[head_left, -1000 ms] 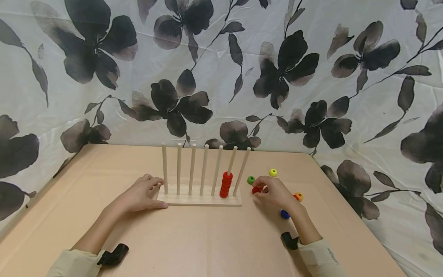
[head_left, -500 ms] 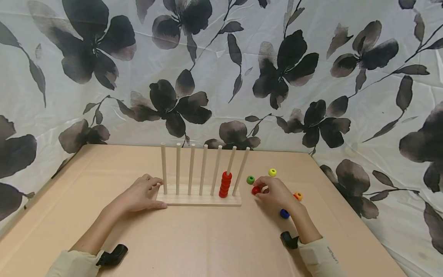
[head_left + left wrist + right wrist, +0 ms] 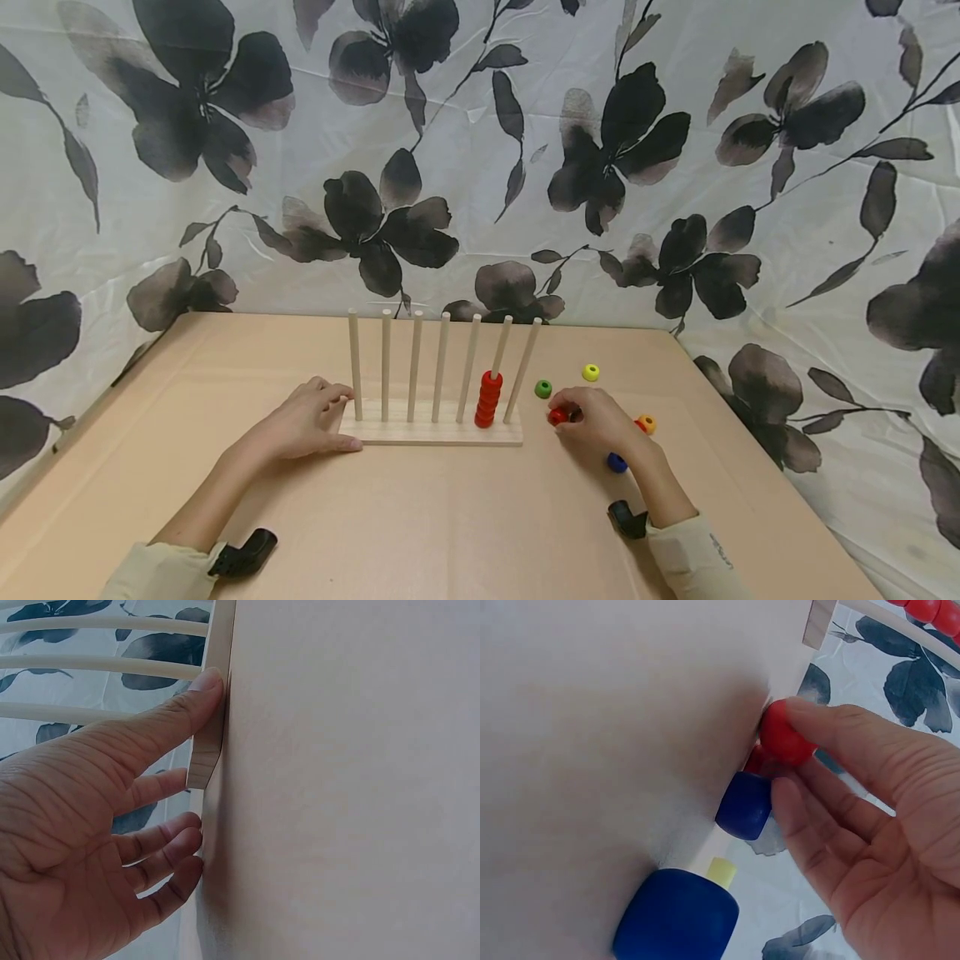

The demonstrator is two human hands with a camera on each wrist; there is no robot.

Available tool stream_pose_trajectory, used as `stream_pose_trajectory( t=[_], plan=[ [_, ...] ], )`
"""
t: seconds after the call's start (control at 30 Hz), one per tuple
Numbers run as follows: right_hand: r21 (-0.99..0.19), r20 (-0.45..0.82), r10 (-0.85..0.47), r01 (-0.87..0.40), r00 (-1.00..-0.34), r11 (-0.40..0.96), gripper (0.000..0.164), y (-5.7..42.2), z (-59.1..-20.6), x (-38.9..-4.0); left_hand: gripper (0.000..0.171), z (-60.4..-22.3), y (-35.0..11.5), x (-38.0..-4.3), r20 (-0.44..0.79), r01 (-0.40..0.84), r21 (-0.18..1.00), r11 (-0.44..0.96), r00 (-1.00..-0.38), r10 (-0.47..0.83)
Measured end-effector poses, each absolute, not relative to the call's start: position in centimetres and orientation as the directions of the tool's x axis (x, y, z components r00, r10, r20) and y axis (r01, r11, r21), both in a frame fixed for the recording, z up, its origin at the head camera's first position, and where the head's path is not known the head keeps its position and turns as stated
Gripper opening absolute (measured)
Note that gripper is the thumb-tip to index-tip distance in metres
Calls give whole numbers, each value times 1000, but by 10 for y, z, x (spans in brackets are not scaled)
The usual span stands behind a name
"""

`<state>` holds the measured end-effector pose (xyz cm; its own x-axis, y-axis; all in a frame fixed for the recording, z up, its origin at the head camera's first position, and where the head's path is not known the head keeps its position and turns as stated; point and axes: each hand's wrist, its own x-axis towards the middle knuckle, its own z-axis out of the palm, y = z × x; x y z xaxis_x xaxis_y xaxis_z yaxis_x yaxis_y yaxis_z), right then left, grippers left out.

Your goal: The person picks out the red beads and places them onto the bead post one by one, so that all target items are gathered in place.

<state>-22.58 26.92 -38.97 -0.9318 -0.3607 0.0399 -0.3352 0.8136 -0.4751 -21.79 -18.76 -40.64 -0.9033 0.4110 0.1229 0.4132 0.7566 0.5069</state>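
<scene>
A wooden peg rack (image 3: 431,431) with a row of upright pegs stands mid-table. Red beads (image 3: 488,400) are stacked on its second peg from the right. At the rack's left end, my left hand (image 3: 303,421) holds the base, thumb (image 3: 202,682) on its front edge and index finger against the end; the other fingers extend past it. Right of the rack, my right hand (image 3: 596,417) pinches a loose red bead (image 3: 786,733) between thumb and fingers, low over the table. In the right wrist view, a blue bead (image 3: 744,806) lies beside the fingertips, with more red partly hidden behind.
Loose beads lie around my right hand: a green bead (image 3: 543,389), a yellow bead (image 3: 591,372), an orange bead (image 3: 647,425) with red beside it, and a nearer blue bead (image 3: 617,462). A floral cloth (image 3: 480,167) hangs behind the table (image 3: 450,517).
The right hand's fingertips and the red bead have shifted very slightly over the last second. The left hand keeps its hold on the rack, and the stacked beads stay put.
</scene>
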Motion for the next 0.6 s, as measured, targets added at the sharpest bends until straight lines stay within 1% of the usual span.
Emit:
stream_pose_trajectory(
  t=[0.17,0.37,0.6],
  plan=[
    [-447,39,-387,-363,-921,818,20,272,-391,-227,77,-407,-188,-219,123,417,505,756,-901,415],
    [-454,11,-383,-346,-924,821,18,272,-390,-226,78,-407,-188,-219,122,416,503,758,-902,414],
    [-464,-9,-393,-344,-920,816,24,272,-390,-226,80,-406,-188,-217,129,423,498,757,-899,418]
  ],
)
